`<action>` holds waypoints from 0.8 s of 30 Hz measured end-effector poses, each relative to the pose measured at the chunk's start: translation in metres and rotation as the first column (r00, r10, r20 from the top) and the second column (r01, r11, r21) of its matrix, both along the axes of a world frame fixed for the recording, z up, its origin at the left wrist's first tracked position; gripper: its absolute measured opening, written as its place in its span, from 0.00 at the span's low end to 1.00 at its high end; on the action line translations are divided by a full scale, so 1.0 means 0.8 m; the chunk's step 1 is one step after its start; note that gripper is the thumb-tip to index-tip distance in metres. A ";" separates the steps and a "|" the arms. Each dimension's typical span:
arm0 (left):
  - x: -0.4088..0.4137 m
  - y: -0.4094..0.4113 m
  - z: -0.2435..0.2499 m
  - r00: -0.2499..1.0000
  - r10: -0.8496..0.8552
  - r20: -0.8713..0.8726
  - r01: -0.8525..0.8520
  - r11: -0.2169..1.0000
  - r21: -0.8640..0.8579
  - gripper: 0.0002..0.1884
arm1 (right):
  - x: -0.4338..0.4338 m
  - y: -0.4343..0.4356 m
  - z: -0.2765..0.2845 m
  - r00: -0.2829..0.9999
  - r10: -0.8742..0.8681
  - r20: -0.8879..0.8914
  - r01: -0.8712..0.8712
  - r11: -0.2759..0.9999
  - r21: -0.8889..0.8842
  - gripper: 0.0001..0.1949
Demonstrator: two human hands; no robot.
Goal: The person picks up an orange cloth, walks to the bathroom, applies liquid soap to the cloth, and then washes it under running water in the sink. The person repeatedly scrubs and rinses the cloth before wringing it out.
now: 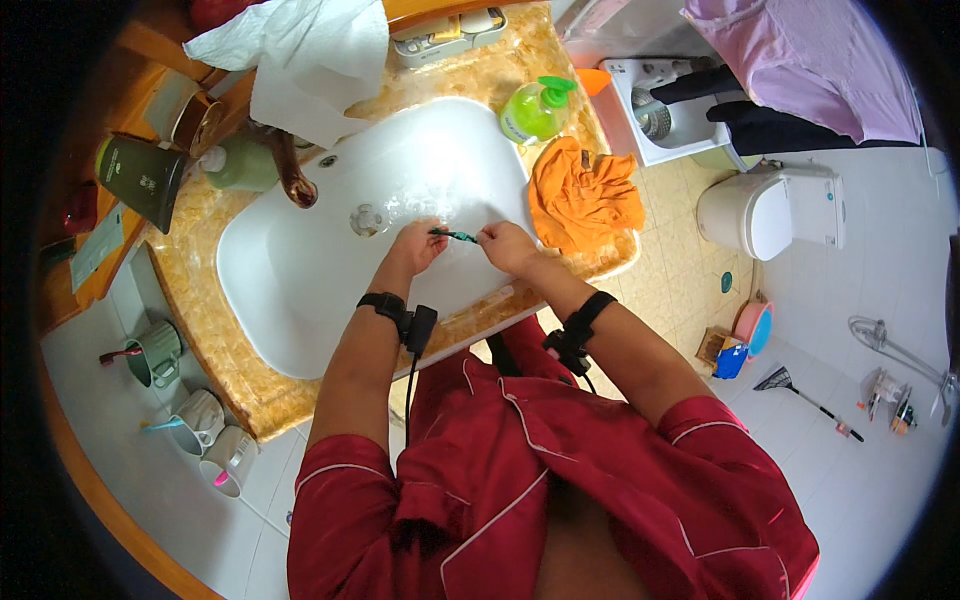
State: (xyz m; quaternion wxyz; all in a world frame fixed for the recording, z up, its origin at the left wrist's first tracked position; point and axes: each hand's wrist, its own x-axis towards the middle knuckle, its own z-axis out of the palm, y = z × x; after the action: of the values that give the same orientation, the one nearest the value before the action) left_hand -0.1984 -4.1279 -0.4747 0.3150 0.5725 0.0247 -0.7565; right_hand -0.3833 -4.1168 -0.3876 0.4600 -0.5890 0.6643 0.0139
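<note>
Stretched between my two hands is a short, thin black and teal-green item [460,236], too small to identify for certain. Its left end is in the fingers of my left hand [418,247], and my right hand [510,249] pinches the other end. Both hands are over the white washbasin [285,285], near its front right side. Wet, shiny water lies on the basin floor around the drain [367,220], just left of and beyond my left hand. The bronze faucet [296,180] reaches over the basin's back left.
An orange cloth [585,195] lies crumpled on the marbled counter [281,409], right of the basin. Behind it stands a green pump bottle [536,112]. A white cloth or paper towel [315,67] hangs over the back edge. Several cups [154,356] line the left wall.
</note>
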 end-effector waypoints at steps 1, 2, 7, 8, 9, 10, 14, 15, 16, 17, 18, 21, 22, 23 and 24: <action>-0.001 0.001 -0.001 0.997 -0.038 0.067 0.043 0.997 -0.062 0.17 | 0.002 0.000 0.001 1.000 0.012 -0.006 -0.012 1.000 0.007 0.16; -0.002 0.002 -0.001 0.996 -0.080 0.050 0.085 0.989 -0.120 0.18 | 0.003 0.001 0.003 0.999 0.024 -0.034 -0.023 0.999 0.031 0.16; 0.001 0.002 -0.001 0.904 -0.340 0.259 0.329 0.940 0.087 0.16 | 0.003 0.007 0.015 0.975 0.220 -0.001 -0.219 0.970 -0.105 0.16; 0.002 0.002 -0.001 0.918 -0.284 0.277 0.247 0.956 0.160 0.16 | 0.003 0.007 0.018 0.968 0.243 -0.058 -0.248 0.963 -0.106 0.15; 0.002 0.003 -0.002 0.947 -0.259 0.189 0.235 0.962 0.136 0.16 | 0.004 0.006 0.020 0.954 0.271 -0.124 -0.281 0.957 -0.073 0.15; 0.002 0.003 -0.003 0.966 -0.209 0.153 0.198 0.977 0.082 0.16 | 0.005 0.005 0.022 0.955 0.260 -0.140 -0.270 0.961 -0.054 0.15; 0.001 0.000 -0.013 0.747 -0.430 0.507 0.553 0.826 -0.113 0.13 | 0.014 -0.007 0.031 0.921 0.321 -0.222 -0.298 0.945 0.132 0.15; 0.001 -0.002 -0.017 0.494 -0.542 0.680 0.785 0.614 -0.080 0.13 | 0.017 -0.009 0.033 0.904 0.351 -0.243 -0.315 0.933 0.176 0.15; 0.001 -0.004 -0.021 0.179 -0.589 0.788 0.927 0.369 0.065 0.13 | 0.020 -0.010 0.035 0.905 0.333 -0.265 -0.295 0.939 0.175 0.15; 0.002 -0.008 -0.025 -0.159 -0.490 0.857 0.947 0.171 0.273 0.13 | 0.022 -0.010 0.036 0.903 0.314 -0.293 -0.276 0.947 0.164 0.14; 0.000 -0.009 -0.029 0.125 -0.505 0.854 0.886 0.444 0.133 0.12 | 0.024 -0.010 0.037 0.904 0.283 -0.321 -0.255 0.959 0.127 0.14; -0.008 -0.012 -0.036 0.660 -0.095 0.745 0.230 0.970 -0.080 0.12 | 0.025 -0.008 0.036 0.891 0.266 -0.369 -0.236 0.964 0.124 0.13; -0.011 -0.012 -0.036 0.723 -0.048 0.690 0.128 0.990 -0.065 0.11 | 0.023 -0.007 0.034 0.901 0.234 -0.367 -0.223 0.972 0.073 0.13; -0.014 -0.012 -0.035 0.793 -0.041 0.607 0.070 0.997 -0.024 0.11 | 0.022 -0.006 0.032 0.910 0.211 -0.358 -0.210 0.977 0.041 0.13; -0.017 -0.011 -0.032 0.864 -0.026 0.503 0.034 0.999 -0.006 0.10 | 0.019 -0.005 0.029 0.924 0.190 -0.332 -0.203 0.979 -0.003 0.14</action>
State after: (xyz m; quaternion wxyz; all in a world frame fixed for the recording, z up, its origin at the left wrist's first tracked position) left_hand -0.2117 -4.1366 -0.5002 0.3031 0.7478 -0.0728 -0.5861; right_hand -0.3680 -4.1207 -0.3645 0.3276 -0.6504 0.6696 0.1459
